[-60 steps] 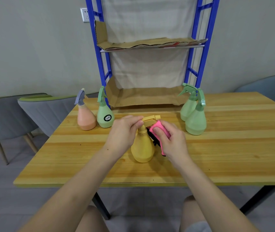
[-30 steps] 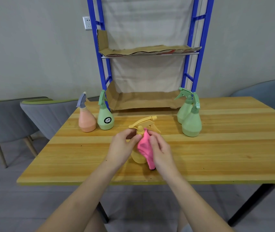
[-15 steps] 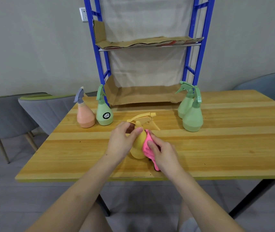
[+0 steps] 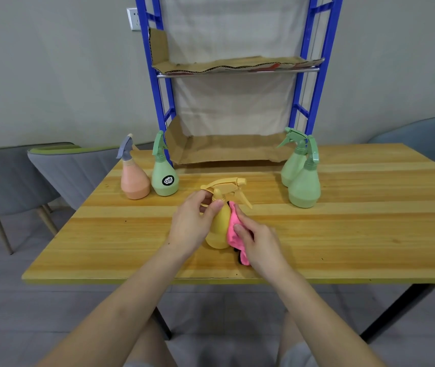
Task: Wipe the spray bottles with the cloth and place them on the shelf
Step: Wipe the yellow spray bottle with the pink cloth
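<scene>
1. At the left of the frame, the peach bottle (image 4: pixel 135 181) and the labelled green bottle (image 4: pixel 164 178) stand just as they did 2 seconds ago, untouched.
2. The left hand (image 4: pixel 192 223) has slid down from the sprayer head. Its fingers now curl round the neck of the yellow bottle (image 4: pixel 220 226), just under the trigger.
3. That bottle stands upright on the table (image 4: pixel 370 234), centre frame, toward the near edge. The shelf (image 4: pixel 227 152) behind it, upper centre, holds no bottle yet.
4. The pink cloth (image 4: pixel 233 229) has dropped from the sprayer head to the right side of the bottle's belly. The right hand (image 4: pixel 258 242) pinches it and presses it there. To my eye the wiping has moved from head to body, so this bottle is probably close to ready for the shelf.
5. At the right, the 2 green bottles (image 4: pixel 305 186) have not moved.
6. Hard to see:
   - The left hand covers the yellow bottle's left flank, and the cloth covers its right.
   - A dark scrap under the cloth's lower end is unclear.
   - The farther of the 2 green bottles is half hidden behind the nearer.
   - The shelf's top is cut off at the upper edge.
</scene>
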The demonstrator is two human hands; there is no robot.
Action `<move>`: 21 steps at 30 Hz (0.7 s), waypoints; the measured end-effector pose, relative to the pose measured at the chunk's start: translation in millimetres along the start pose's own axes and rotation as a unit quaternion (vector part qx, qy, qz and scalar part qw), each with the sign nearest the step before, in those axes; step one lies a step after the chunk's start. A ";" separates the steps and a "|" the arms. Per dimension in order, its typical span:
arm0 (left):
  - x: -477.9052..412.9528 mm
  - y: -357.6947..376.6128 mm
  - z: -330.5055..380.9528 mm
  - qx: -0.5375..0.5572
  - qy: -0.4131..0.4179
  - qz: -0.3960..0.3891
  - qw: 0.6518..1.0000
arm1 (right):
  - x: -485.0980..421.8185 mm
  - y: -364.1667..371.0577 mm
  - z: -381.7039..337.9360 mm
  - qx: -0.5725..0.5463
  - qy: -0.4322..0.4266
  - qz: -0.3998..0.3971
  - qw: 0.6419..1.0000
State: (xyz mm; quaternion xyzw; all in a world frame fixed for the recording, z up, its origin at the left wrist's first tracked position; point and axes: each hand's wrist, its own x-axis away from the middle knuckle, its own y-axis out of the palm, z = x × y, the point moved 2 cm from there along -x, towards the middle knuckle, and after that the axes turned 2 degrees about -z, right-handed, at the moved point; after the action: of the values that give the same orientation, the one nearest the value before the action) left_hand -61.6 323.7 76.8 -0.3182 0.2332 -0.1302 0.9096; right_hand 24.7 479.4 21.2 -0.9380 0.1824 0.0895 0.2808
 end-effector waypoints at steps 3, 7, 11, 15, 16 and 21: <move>3.3 0.6 0.5 0.018 -0.023 0.000 1.000 | 3.9 4.3 -6.9 -0.072 0.007 0.010 0.997; 4.3 1.9 1.9 0.047 -0.030 0.005 0.998 | -5.1 8.4 -18.4 -0.105 -0.008 0.017 0.994; 2.3 -0.4 -3.0 0.057 -0.017 -0.001 0.998 | -9.0 6.4 -7.5 -0.068 0.019 0.009 0.997; 3.8 1.3 -5.6 0.036 0.002 0.017 0.999 | -7.4 0.4 7.1 -0.029 0.014 -0.008 0.999; 3.5 1.4 -5.1 0.034 0.005 0.019 0.999 | -8.0 -0.4 8.6 -0.017 0.015 -0.017 1.000; 2.7 -0.4 -6.7 0.023 0.023 0.005 0.999 | -7.5 -2.7 3.5 -0.051 0.023 -0.016 0.998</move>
State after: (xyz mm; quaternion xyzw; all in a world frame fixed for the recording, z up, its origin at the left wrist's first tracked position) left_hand -62.7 318.9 71.5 -0.2932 0.2529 -0.1386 0.9115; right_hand 18.6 485.6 21.6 -0.9559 0.1685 0.0727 0.2293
